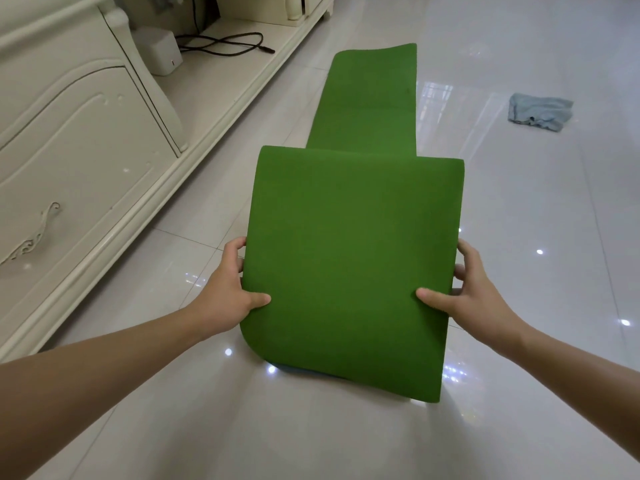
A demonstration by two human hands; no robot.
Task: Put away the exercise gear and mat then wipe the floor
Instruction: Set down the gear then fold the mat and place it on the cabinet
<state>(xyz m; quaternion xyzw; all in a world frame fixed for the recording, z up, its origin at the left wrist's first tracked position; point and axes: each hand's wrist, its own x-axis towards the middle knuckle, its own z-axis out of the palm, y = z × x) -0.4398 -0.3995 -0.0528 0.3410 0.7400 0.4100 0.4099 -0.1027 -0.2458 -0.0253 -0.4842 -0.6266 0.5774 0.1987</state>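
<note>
Gripping mat [349,254] near end: left hand [228,289], right hand [478,292], one per side edge.
Foam flexing, sagging: likely light, soft, grippy; side edges suiting rolling.

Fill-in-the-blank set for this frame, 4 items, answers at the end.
1. Both hands hold up the near end of the ___ exercise mat above the floor.
2. The left hand grips the mat's left edge; the right hand grips its ___ edge.
3. A crumpled pale-blue cloth lies on the floor, to the ___ of the mat.
4. The cable beside the white box is ___.
Answers: green; right; right; black.
</note>
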